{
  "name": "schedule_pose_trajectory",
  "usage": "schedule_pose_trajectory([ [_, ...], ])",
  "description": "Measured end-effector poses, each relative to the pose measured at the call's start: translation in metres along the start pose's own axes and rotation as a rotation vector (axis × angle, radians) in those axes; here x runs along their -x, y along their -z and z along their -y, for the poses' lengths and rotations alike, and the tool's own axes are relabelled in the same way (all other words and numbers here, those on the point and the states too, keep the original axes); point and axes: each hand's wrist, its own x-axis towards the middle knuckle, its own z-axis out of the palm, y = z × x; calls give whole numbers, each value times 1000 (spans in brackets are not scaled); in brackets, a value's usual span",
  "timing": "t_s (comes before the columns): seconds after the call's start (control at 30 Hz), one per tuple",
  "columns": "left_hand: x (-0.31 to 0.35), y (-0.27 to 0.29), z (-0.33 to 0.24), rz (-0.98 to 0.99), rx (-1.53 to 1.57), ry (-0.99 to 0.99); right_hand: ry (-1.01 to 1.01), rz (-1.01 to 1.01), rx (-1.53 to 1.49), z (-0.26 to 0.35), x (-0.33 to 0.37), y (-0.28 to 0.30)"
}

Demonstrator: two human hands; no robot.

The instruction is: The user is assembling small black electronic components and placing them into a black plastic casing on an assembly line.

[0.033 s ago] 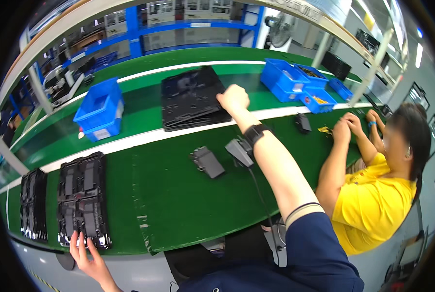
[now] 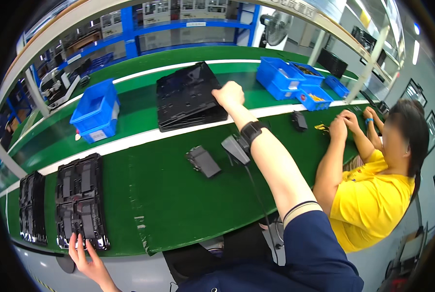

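Observation:
My right hand (image 2: 229, 94) reaches across the bench, its fingers closed on the right edge of a thin black plastic tray (image 2: 188, 92). That tray tops a stack; its right side is raised, showing a gap over the layers beneath. At near left, my left hand (image 2: 88, 263) has its fingers spread at the front edge of a black tray of dark parts (image 2: 82, 202). Whether the fingertips press on it I cannot tell. Below my right forearm sit a dark grey block-shaped device (image 2: 203, 161) and a second grey device (image 2: 235, 150) with a cable.
Further left stands another group of black trays (image 2: 31, 207). A blue bin (image 2: 96, 114) is at the far left, and several blue bins (image 2: 281, 78) stand far right. At right a person in a yellow shirt (image 2: 373, 209) works near a small black part (image 2: 298, 120).
The top tray's far right corner sits slightly higher, tilting it more, with my right hand still on its edge. My left hand stays by the near tray. The view has shifted a little.

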Motion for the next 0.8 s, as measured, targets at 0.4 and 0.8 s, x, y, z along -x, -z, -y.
schedule_pose_trajectory([
  [0.4, -54, 5, -64, 118, 886, 272, 246, 619, -1358, 36, 200, 43],
  [0.8, -75, 35, 84, 85, 1087, 718, 981, 991, -723, 82, 326, -63],
])
